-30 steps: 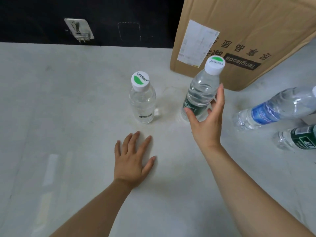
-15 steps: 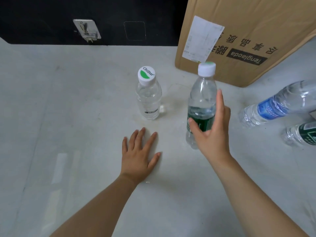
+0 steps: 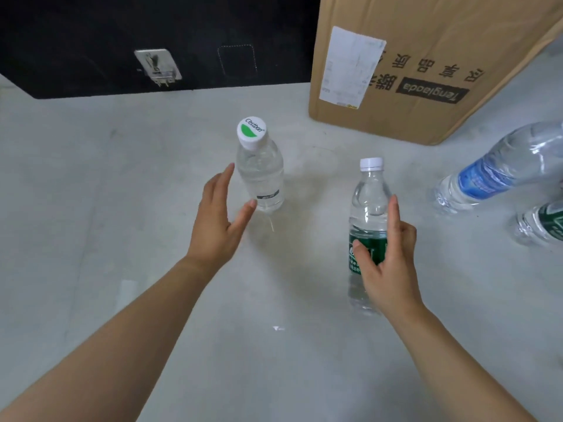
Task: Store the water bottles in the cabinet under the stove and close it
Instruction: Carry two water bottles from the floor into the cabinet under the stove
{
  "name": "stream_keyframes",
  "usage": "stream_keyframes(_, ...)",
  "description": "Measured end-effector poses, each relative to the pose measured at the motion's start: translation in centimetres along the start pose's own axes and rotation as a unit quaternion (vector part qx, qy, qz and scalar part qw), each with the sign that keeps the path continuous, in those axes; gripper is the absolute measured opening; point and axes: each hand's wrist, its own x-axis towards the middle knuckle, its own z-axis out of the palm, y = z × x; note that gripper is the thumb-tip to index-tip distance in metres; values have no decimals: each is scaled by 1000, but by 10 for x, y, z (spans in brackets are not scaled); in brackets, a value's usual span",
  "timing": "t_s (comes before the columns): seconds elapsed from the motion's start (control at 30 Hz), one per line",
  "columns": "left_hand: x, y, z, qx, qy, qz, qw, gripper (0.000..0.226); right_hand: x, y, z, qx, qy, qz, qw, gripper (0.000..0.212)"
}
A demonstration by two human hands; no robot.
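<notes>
— so, where are we? the right hand (image 3: 385,263) is wrapped round the tall clear bottle with the dark green label (image 3: 367,226), thumb on the label, fingers behind it, bottle upright, out in front of the brown cardboard box (image 3: 426,71).

— and the other one?

— the left hand (image 3: 219,217) is spread, thumb and fingers apart, just beside the short clear bottle with the green-and-white cap (image 3: 262,175). that bottle stands on the pale grey floor (image 3: 91,208), to the left of the box's near corner. i can't tell whether a fingertip is touching it; nothing is closed on it.

— any others?

— two more lie on their sides to the right of the box: a clear bottle with a blue label (image 3: 493,175), and a second green-label bottle (image 3: 542,223) cut off by the edge. no cabinet or stove in sight.

— how would you take the short one?

— low round the body, below the shoulder, thumb opposite the fingers, and squeeze only lightly, since thin plastic likely gives. lift straight up so it doesn't tip. the right grip sits mid-label, which looks balanced enough to carry.
</notes>
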Motion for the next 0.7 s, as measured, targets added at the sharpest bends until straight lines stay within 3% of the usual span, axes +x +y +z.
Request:
stream_keyframes(0.13, 28, 22, 8, -125, -45, 1, 991, 63, 0, 1, -13, -19, 4, 18, 1000, 89)
stream_keyframes(0.27, 48, 35, 22, -121, -47, 18, 991, 61, -1, 5, -24, -36, -10, 55, 998, 89)
stream_keyframes(0.4, 65, 48, 37, -49, -40, 16, 998, 63, 1, 8, -29, -25, -12, 91, 995, 90)
stream_keyframes(0.5, 57, 44, 50, -10, -38, -28, 999, 66, 2, 9, -28, -32, -29, 114, 993, 87)
stream_keyframes(0.7, 13, 33, 53, -60, 2, -141, 988, 73, 7, 12, -10, -68, -80, 142, 984, 81)
